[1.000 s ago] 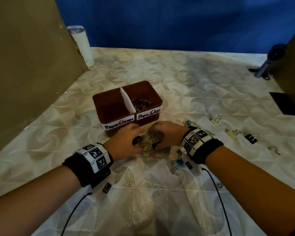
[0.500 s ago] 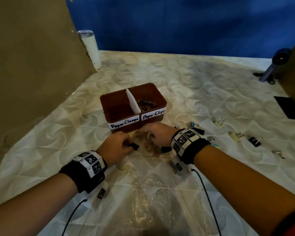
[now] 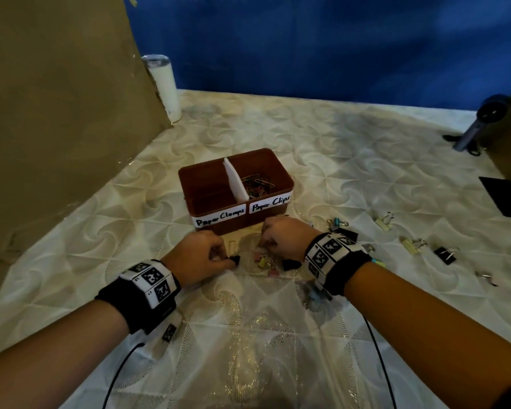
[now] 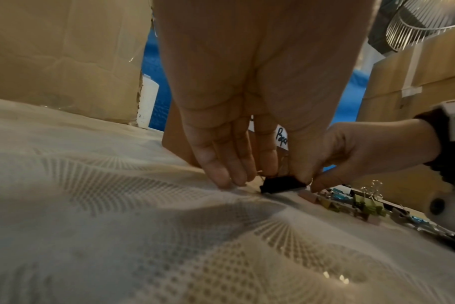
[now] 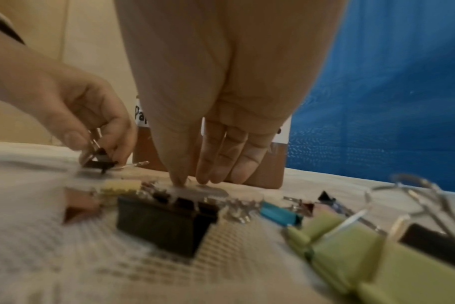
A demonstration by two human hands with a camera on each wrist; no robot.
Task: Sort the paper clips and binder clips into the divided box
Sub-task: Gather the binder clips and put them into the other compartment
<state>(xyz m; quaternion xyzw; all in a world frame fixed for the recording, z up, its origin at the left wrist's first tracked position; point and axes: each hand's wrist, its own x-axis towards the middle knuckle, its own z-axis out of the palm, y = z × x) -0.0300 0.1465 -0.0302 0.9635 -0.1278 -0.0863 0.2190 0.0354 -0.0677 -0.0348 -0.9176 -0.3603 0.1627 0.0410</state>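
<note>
The brown divided box (image 3: 278, 169) stands mid-table, labelled "Paper Clamps" on the left and "Paper Clips" on the right. Coloured paper clips (image 3: 258, 184) lie in its right compartment. Just in front of it, my left hand (image 3: 229, 259) pinches a small black binder clip (image 4: 282, 184) at the cloth. My right hand (image 3: 266, 242) points its fingertips (image 5: 203, 179) down onto the cloth beside a pile of binder clips (image 3: 266, 262); I cannot make out whether they pinch anything. A large black binder clip (image 5: 166, 222) lies near that wrist.
More binder clips lie scattered to the right (image 3: 413, 245), one of them black (image 3: 444, 255). A white tumbler (image 3: 164, 87) stands by the cardboard wall (image 3: 56, 113) on the left. A dark device (image 3: 484, 119) and a black flat item (image 3: 505, 199) sit at the far right.
Both hands have drawn apart. The right hand has moved up close to the box front, and the left still pinches the black binder clip, shifted a little left.
</note>
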